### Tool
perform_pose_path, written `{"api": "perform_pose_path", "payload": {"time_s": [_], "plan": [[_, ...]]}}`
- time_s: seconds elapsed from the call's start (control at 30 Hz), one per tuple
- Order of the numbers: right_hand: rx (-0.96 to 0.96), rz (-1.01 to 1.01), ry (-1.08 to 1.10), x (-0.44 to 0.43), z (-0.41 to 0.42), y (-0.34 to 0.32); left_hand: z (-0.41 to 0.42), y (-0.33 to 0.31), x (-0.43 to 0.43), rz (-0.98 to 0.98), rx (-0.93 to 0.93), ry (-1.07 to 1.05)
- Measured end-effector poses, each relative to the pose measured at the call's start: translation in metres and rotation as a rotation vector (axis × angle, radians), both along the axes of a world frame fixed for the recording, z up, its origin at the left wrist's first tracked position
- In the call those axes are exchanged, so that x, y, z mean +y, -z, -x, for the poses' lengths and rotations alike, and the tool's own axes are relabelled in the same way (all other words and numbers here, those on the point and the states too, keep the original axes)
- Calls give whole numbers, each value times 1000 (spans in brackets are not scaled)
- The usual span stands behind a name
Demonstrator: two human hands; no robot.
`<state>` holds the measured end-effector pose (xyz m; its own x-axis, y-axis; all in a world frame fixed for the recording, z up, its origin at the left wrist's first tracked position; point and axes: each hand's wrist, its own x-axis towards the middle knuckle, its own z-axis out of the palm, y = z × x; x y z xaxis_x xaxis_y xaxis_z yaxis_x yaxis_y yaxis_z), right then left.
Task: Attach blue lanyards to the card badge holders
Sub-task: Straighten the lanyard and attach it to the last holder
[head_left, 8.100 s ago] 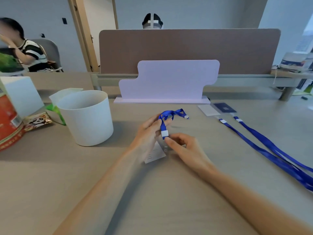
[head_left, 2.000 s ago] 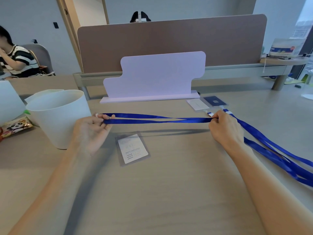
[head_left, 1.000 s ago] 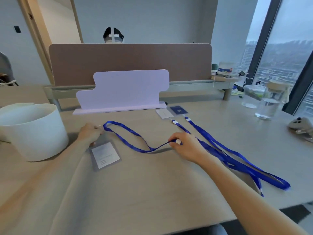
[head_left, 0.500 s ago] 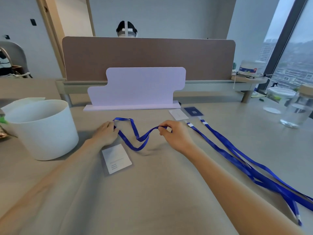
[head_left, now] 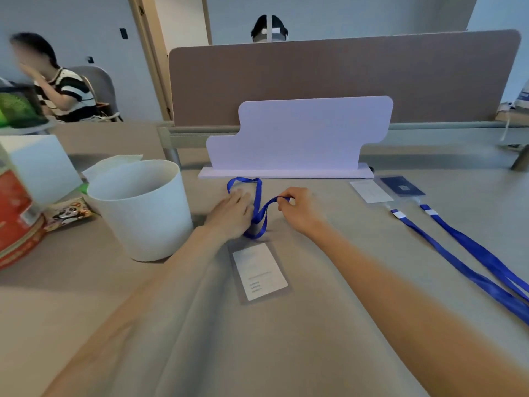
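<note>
A blue lanyard (head_left: 259,209) lies bunched in loops on the desk just in front of the white stand. My right hand (head_left: 300,210) pinches one end of it between thumb and fingers. My left hand (head_left: 233,212) rests flat on the desk, pressing on the lanyard's other loop. A clear badge holder (head_left: 259,272) with a white card lies just below the loops, nearer to me. To the right lie two more badge holders, one with a white card (head_left: 370,191) and one with a dark blue card (head_left: 402,189), each with a blue lanyard (head_left: 458,259) stretching toward the right edge.
A white bucket (head_left: 140,207) stands left of my left hand. A red tin (head_left: 15,216), a white box (head_left: 43,164) and a snack packet (head_left: 68,214) sit at far left. A white shaped stand (head_left: 297,138) and brown divider (head_left: 343,78) close the back. A person sits at far left.
My right hand has moved left toward my left hand, gathering the stretched lanyard into tighter loops. The view has swung back to the left.
</note>
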<state>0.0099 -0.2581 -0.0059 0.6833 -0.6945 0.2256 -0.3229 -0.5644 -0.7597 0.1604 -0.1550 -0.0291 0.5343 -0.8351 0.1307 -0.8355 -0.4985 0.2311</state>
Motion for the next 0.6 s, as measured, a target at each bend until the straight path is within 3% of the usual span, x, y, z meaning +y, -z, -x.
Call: {"api": "perform_pose_path", "payload": {"time_s": [0.13,0.4,0.47,0.53,0.6], "plan": [[-17,-31,52,-4,3,3,-7,6,-12,-141,93,52],[29,3,50,-12,28,10,-3,-8,10,-276,201,-526],[31,1,40,-8,29,9,10,-14,10,-187,121,-512],[20,1,33,-4,30,5,22,-20,9,27,44,-373],[1,1,19,2,31,-3,39,-28,7,244,161,-149]]}}
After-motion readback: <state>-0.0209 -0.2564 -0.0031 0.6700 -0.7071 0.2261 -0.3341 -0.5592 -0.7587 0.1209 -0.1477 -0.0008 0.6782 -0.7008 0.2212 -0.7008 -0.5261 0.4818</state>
